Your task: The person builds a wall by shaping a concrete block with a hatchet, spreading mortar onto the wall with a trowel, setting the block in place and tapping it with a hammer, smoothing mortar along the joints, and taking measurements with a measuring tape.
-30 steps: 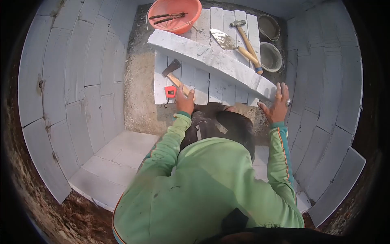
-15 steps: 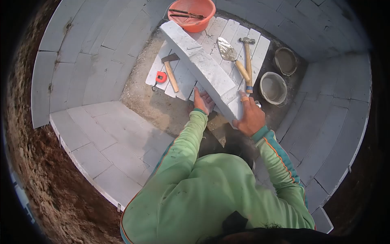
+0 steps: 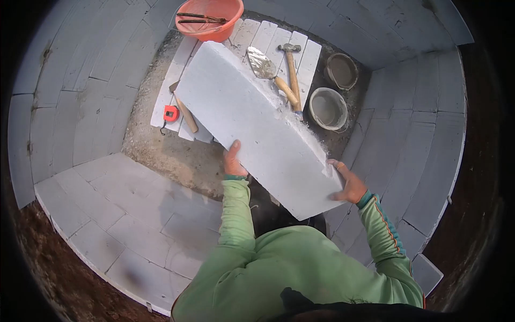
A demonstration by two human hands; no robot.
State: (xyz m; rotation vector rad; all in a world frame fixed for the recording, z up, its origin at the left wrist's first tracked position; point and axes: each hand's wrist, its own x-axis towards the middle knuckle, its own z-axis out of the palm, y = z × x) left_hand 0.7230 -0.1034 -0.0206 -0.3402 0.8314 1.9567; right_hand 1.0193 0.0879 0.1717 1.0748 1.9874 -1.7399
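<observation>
A large white block [image 3: 257, 134] lies slantwise across the view, its broad smooth face turned up and its upper right edge rough and chipped. My left hand [image 3: 234, 160] grips its lower left edge, thumb on the face and fingers hidden beneath. At the lower right end, my right hand [image 3: 348, 183] holds the block by its edge. A hatchet [image 3: 186, 114] is partly covered by the block's left side, beside a red tape measure [image 3: 171, 113]. Right of the block, a trowel [image 3: 262, 63] and a hammer [image 3: 292, 75] rest on white slats [image 3: 311, 59].
An orange basin [image 3: 212, 33] holding a long-handled tool stands at the top. Two round buckets, one nearer [image 3: 328, 109] and one farther [image 3: 341, 71], stand at the right. Grey block walls [image 3: 70, 107] surround the floor, with a low wall [image 3: 129, 214] at the lower left.
The block has turned over so its broad face shows, and it covers more of the slats and hatchet. My left hand has gone from under the block to its left edge.
</observation>
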